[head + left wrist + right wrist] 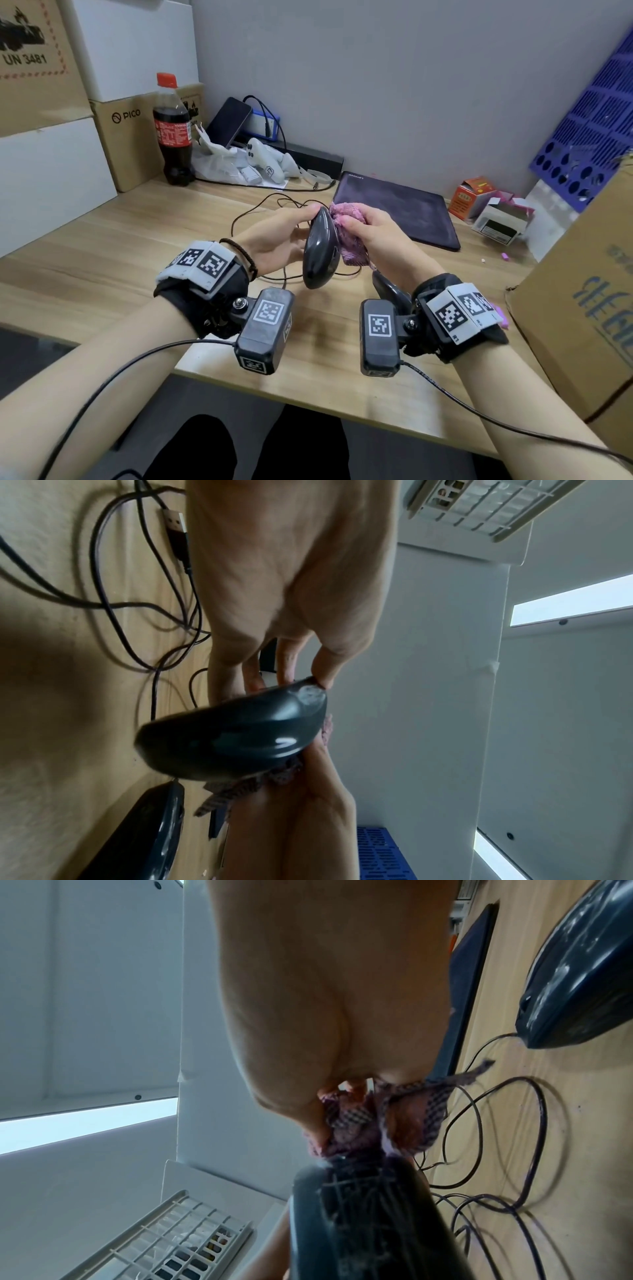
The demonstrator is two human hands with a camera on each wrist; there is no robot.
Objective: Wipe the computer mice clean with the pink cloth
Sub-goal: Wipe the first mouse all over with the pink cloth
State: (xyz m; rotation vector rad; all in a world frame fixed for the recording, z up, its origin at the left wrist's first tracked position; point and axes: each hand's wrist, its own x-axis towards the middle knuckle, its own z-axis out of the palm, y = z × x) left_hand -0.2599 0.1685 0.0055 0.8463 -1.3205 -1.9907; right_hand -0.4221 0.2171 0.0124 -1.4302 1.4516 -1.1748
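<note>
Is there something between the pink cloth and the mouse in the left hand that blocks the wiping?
Nothing visible. The right hand presses the cloth straight against the mouse, which the left hand holds above the desk. A second mouse lies on the desk, clear of them.

Behind the right hand [380,236], most of the pink cloth [346,236] tucked out of sight, bunched in the curled fingers. Under the right wrist, second mouse [390,291] largely covered in the head view; cut by the picture's edge in the right wrist view. Held mouse [320,250] in the left hand [274,240]: underside facing the cloth, hidden. Smeared by blur in both wrist views.
</note>
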